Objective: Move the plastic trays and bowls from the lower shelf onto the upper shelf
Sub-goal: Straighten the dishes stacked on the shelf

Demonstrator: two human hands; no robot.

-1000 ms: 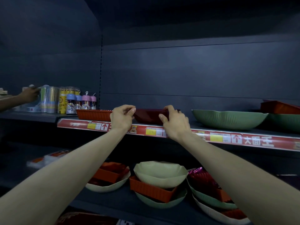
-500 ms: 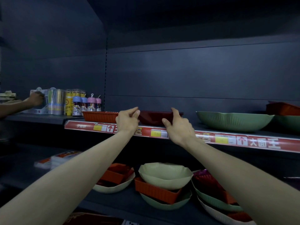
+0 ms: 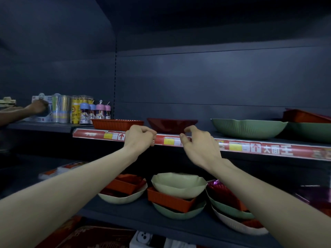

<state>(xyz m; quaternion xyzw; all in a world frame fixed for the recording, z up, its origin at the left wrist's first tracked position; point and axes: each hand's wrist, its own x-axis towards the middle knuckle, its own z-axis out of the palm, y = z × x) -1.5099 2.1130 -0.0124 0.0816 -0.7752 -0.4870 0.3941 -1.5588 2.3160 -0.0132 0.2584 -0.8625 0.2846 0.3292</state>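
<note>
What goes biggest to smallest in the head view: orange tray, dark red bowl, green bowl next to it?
1. green bowl
2. dark red bowl and orange tray look alike; can't rank them.

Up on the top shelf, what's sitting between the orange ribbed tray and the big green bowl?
A dark red bowl stands between the orange ribbed tray and the green bowl; the head view shows it, just behind the person's raised hands.
</note>
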